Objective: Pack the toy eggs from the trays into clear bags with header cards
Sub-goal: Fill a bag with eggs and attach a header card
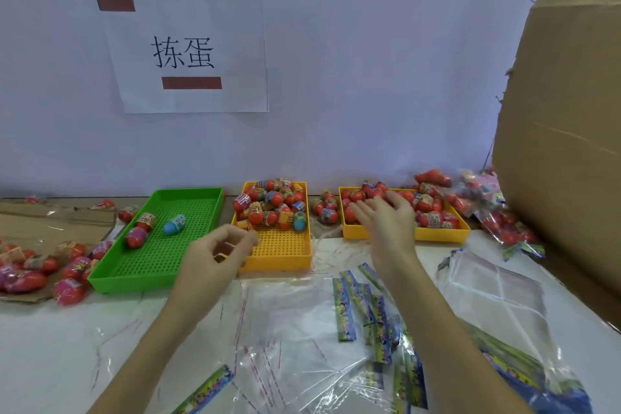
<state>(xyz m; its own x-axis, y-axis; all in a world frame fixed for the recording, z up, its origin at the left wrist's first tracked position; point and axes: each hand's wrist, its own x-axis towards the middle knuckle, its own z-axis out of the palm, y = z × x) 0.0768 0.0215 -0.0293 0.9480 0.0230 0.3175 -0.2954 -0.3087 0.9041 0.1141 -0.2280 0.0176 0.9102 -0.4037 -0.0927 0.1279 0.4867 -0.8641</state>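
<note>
White paper sign on the wall reads "拣蛋". Left hand, fingers loosely curled, holds nothing; right hand spreads relaxed over the right yellow tray of toy eggs.

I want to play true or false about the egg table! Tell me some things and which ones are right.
1. The green tray holds a blue egg. True.
2. Both hands hold eggs. False: the left hand holds nothing, and the right hand reaches open over a yellow tray.
3. There are three trays. True.
4. The paper sign lies on the table. False: it hangs on the wall.
</note>
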